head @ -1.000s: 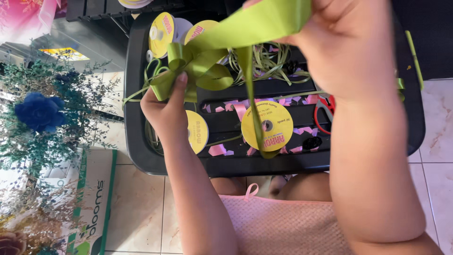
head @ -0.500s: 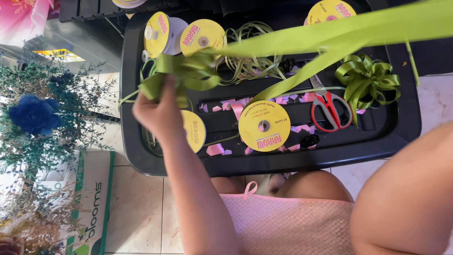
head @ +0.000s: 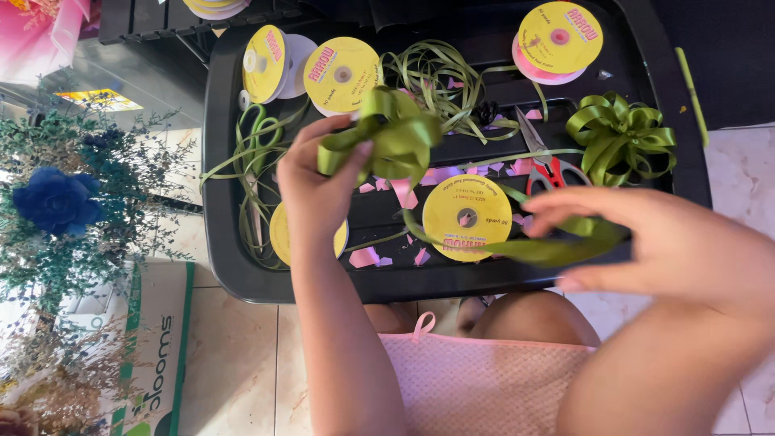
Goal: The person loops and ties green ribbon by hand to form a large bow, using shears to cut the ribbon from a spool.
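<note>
Left hand (head: 319, 190): we pinch the looped bow (head: 387, 137), frame centre.
Right hand (head: 662, 242): closed on the ribbon (head: 541, 249), running lower right from bow.

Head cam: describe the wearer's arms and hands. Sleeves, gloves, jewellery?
Both arms are bare to the frame edge: no sleeves, gloves or watch visible. The left hand and right hand show no rings. Nails look short and unpainted. No marks show on either forearm.
</note>
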